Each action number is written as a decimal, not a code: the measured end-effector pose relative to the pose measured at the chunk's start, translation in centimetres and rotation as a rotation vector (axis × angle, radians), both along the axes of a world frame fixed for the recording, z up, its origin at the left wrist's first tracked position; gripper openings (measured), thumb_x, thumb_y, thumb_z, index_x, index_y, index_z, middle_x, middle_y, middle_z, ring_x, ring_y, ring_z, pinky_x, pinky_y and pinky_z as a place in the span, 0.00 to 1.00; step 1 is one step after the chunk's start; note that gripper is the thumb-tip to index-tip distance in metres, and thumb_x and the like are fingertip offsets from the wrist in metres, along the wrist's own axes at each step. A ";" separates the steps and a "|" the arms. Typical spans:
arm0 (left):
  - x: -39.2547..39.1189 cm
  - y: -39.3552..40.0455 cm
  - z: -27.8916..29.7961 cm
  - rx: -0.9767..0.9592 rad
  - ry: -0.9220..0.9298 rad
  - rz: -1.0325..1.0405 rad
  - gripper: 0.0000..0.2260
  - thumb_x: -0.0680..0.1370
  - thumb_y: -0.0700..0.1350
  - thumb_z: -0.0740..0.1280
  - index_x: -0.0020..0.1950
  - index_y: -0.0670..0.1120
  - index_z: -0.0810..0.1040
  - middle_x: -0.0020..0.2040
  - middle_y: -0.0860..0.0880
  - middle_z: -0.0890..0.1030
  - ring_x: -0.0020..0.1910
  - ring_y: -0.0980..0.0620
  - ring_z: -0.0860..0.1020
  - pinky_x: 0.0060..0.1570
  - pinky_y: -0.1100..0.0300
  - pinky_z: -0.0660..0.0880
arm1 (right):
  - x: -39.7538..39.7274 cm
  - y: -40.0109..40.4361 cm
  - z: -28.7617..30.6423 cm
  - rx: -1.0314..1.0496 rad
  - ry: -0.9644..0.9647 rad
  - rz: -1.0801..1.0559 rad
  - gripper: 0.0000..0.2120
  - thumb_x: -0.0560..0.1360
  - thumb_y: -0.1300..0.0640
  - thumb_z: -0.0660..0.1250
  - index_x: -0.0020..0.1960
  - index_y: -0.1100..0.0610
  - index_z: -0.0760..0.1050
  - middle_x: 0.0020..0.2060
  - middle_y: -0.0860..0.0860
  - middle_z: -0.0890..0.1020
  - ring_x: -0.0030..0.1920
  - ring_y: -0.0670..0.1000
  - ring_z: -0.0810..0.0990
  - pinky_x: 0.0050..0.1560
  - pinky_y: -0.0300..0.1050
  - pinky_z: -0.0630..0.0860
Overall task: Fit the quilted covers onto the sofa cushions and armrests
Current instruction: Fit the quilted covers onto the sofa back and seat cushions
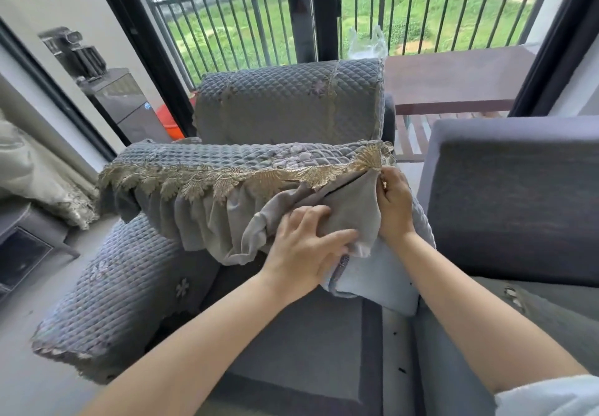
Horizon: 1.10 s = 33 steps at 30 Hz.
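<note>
Near centre, a loose cushion [372,273] stands on the bare sofa seat [291,350], partly wrapped in a grey quilted cover [246,156] with gold lace trim [227,179] along its near edge; pale skirt fabric [207,221] hangs bunched below the lace; left hand [308,247] lies across the skirt fabric, fingers spread and fairly straight, pressing it against the cushion's near face; right hand [393,205] sits at the cushion's right end, fingers curled and pinching the fabric just under the lace corner; whether the thumb is in the pinch cannot be told; cushion's pale blue corner shows bare below both hands; far centre, the backrest [288,101] already wears a matching quilted cover, lying smooth; near left, the armrest [120,289] is covered in the same quilting with small flower motifs, its near edge frayed; right side, another sofa section [515,201] is uncovered, dark grey-blue; far right, a reddish wooden table [453,75] stands behind it; beyond, a glass door and balcony railing [233,26] with grass outside; far left, a pale curtain [35,175].
</note>
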<state>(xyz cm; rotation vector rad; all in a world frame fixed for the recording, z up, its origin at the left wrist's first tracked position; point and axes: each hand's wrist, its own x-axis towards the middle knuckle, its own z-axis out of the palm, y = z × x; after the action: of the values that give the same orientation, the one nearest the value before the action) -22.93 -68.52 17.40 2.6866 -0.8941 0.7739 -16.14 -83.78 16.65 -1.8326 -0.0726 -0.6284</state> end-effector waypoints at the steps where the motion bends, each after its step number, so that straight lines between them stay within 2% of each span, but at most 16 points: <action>1: 0.4 0.1 -0.2 -0.085 0.007 -0.056 0.06 0.76 0.50 0.58 0.51 0.56 0.71 0.53 0.47 0.74 0.53 0.47 0.68 0.51 0.47 0.73 | 0.0 0.1 0.0 -0.004 -0.001 -0.003 0.14 0.73 0.62 0.56 0.44 0.74 0.74 0.41 0.66 0.77 0.45 0.52 0.68 0.42 0.35 0.59; 3: 1.1 0.8 -0.6 -0.152 0.009 -0.141 0.06 0.80 0.49 0.55 0.46 0.52 0.69 0.52 0.51 0.69 0.52 0.50 0.69 0.52 0.51 0.72 | 0.2 0.1 -0.2 0.005 0.008 -0.003 0.14 0.73 0.61 0.56 0.43 0.73 0.74 0.39 0.61 0.75 0.44 0.52 0.68 0.42 0.36 0.60; 6: 1.4 3.3 -0.3 -0.144 0.127 -0.218 0.06 0.80 0.47 0.55 0.43 0.49 0.66 0.51 0.53 0.70 0.53 0.53 0.69 0.55 0.56 0.69 | 0.4 0.1 -0.2 0.025 0.019 -0.003 0.15 0.73 0.60 0.56 0.43 0.72 0.74 0.34 0.48 0.71 0.44 0.52 0.69 0.42 0.36 0.60; 8: 1.4 5.2 -0.1 -0.077 0.180 -0.222 0.08 0.78 0.53 0.56 0.47 0.50 0.67 0.53 0.51 0.72 0.55 0.54 0.68 0.57 0.58 0.66 | 0.6 0.2 -0.2 0.027 0.009 -0.003 0.15 0.73 0.60 0.56 0.43 0.72 0.74 0.35 0.50 0.71 0.44 0.52 0.69 0.42 0.36 0.61; 11: 1.6 5.9 -0.5 0.109 0.051 -0.172 0.19 0.72 0.61 0.59 0.57 0.52 0.68 0.54 0.52 0.68 0.55 0.52 0.67 0.59 0.59 0.67 | 0.7 0.1 -0.4 0.016 0.006 0.000 0.16 0.73 0.58 0.55 0.44 0.72 0.74 0.39 0.54 0.72 0.44 0.52 0.69 0.43 0.37 0.61; 13: 2.2 5.3 -1.0 0.063 -0.015 -0.180 0.14 0.74 0.61 0.58 0.55 0.55 0.70 0.49 0.52 0.69 0.50 0.52 0.68 0.58 0.58 0.68 | 0.8 0.0 -0.5 0.039 0.027 0.004 0.16 0.73 0.58 0.55 0.44 0.70 0.74 0.38 0.52 0.72 0.45 0.52 0.69 0.46 0.39 0.63; 15: 3.0 4.7 -1.0 -0.106 -0.021 -0.226 0.10 0.80 0.55 0.54 0.49 0.53 0.72 0.41 0.54 0.70 0.43 0.54 0.67 0.50 0.58 0.68 | 1.0 -0.1 -0.5 0.059 0.038 0.015 0.16 0.72 0.57 0.55 0.44 0.69 0.74 0.37 0.51 0.72 0.45 0.52 0.70 0.48 0.47 0.67; 17: 3.7 4.5 -1.0 -0.165 -0.023 -0.270 0.10 0.82 0.50 0.52 0.47 0.52 0.71 0.38 0.55 0.67 0.39 0.54 0.66 0.46 0.61 0.66 | 1.1 -0.1 -0.5 0.070 0.041 0.007 0.15 0.72 0.57 0.55 0.44 0.69 0.74 0.38 0.53 0.73 0.45 0.53 0.71 0.50 0.52 0.69; 19: 4.2 5.2 -0.5 -0.103 -0.027 -0.317 0.08 0.81 0.43 0.54 0.47 0.50 0.71 0.37 0.54 0.66 0.36 0.55 0.65 0.43 0.65 0.64 | 1.1 -0.1 -0.5 0.075 0.041 -0.006 0.16 0.72 0.57 0.55 0.43 0.70 0.74 0.39 0.55 0.73 0.45 0.54 0.72 0.50 0.54 0.69; 21: 4.9 7.5 0.7 -0.005 -0.112 -0.284 0.08 0.74 0.37 0.57 0.46 0.49 0.70 0.36 0.51 0.67 0.32 0.55 0.65 0.33 0.66 0.66 | 1.0 0.0 -0.4 0.023 0.035 -0.015 0.17 0.73 0.56 0.56 0.43 0.71 0.73 0.38 0.56 0.73 0.44 0.56 0.72 0.49 0.54 0.69; 24: 6.1 10.6 2.8 0.131 -0.213 -0.176 0.04 0.74 0.41 0.58 0.46 0.49 0.70 0.35 0.51 0.68 0.25 0.53 0.70 0.24 0.68 0.65 | 0.8 0.4 -0.4 -0.065 0.012 -0.019 0.16 0.73 0.56 0.57 0.44 0.70 0.75 0.39 0.55 0.74 0.45 0.56 0.73 0.49 0.53 0.70; 26: 6.0 10.7 2.2 0.190 -0.209 -0.190 0.06 0.69 0.39 0.62 0.44 0.48 0.69 0.36 0.50 0.69 0.28 0.52 0.71 0.25 0.65 0.70 | 0.5 0.8 -0.4 -0.076 0.008 -0.027 0.17 0.74 0.56 0.56 0.43 0.70 0.74 0.38 0.55 0.73 0.44 0.57 0.73 0.48 0.52 0.69; 27: 5.3 10.0 1.6 0.188 -0.173 -0.178 0.08 0.66 0.39 0.63 0.43 0.47 0.70 0.38 0.50 0.69 0.32 0.51 0.71 0.29 0.62 0.74 | 0.4 0.8 -0.5 -0.071 0.011 -0.035 0.17 0.73 0.56 0.56 0.42 0.71 0.73 0.38 0.55 0.73 0.43 0.56 0.72 0.47 0.50 0.68; 29: 3.4 8.1 -0.3 0.132 -0.114 -0.123 0.10 0.66 0.45 0.62 0.44 0.43 0.74 0.45 0.48 0.68 0.44 0.47 0.71 0.45 0.50 0.80 | 0.3 0.5 -0.6 -0.056 0.040 -0.054 0.18 0.73 0.56 0.55 0.42 0.72 0.73 0.38 0.56 0.72 0.43 0.55 0.71 0.46 0.46 0.66; 31: 1.7 6.7 -2.0 0.212 -0.046 -0.026 0.27 0.66 0.60 0.59 0.54 0.41 0.72 0.54 0.45 0.68 0.56 0.43 0.68 0.57 0.36 0.70 | 0.5 0.2 -0.6 -0.030 0.083 -0.051 0.18 0.73 0.55 0.54 0.42 0.70 0.72 0.38 0.57 0.73 0.43 0.54 0.70 0.47 0.48 0.66; 33: 1.5 5.7 -2.4 0.284 0.009 0.066 0.38 0.62 0.70 0.56 0.59 0.42 0.67 0.59 0.45 0.67 0.60 0.41 0.66 0.56 0.35 0.68 | 0.8 0.2 -0.1 -0.008 0.133 -0.035 0.12 0.76 0.57 0.56 0.40 0.64 0.71 0.37 0.56 0.73 0.42 0.54 0.70 0.47 0.50 0.68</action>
<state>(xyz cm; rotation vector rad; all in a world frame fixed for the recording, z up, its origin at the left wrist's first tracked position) -21.47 -62.79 14.96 2.9754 -0.9851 0.6936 -15.34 -83.62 16.53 -1.8824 0.0461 -0.5295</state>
